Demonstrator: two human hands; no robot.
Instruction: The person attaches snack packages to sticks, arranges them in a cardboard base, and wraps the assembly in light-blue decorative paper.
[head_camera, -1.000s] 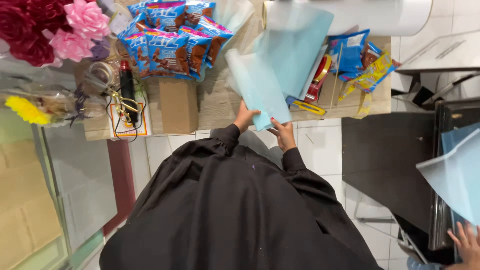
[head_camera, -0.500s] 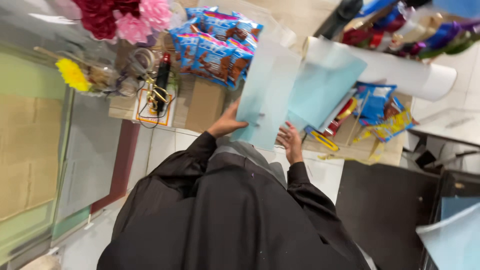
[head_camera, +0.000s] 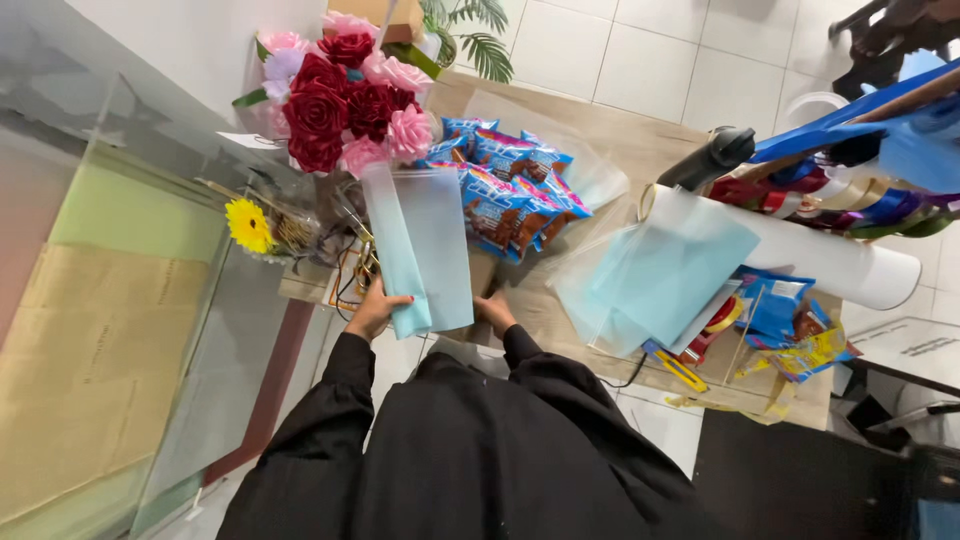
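Both hands grip one folded pale-blue sheet (head_camera: 420, 245) — left hand (head_camera: 372, 310) pinching its near corner; right hand (head_camera: 494, 312) (fingers hidden) touching its near edge; roses (head_camera: 345, 100) far beyond.

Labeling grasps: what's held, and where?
Both hands grip a folded pale-blue translucent sheet at its near end: left hand at one corner, right hand at the other.

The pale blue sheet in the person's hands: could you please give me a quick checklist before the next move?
1. Left hand grips the pale blue sheet at its lower edge: ok.
2. Right hand on the sheet: cannot tell, partly hidden.
3. Sheet clear of the rose bouquet: not ok, overlapping it.
4. Snack packets clear of the sheet: cannot tell.
5. Spare blue sheets lie flat on the table: ok.
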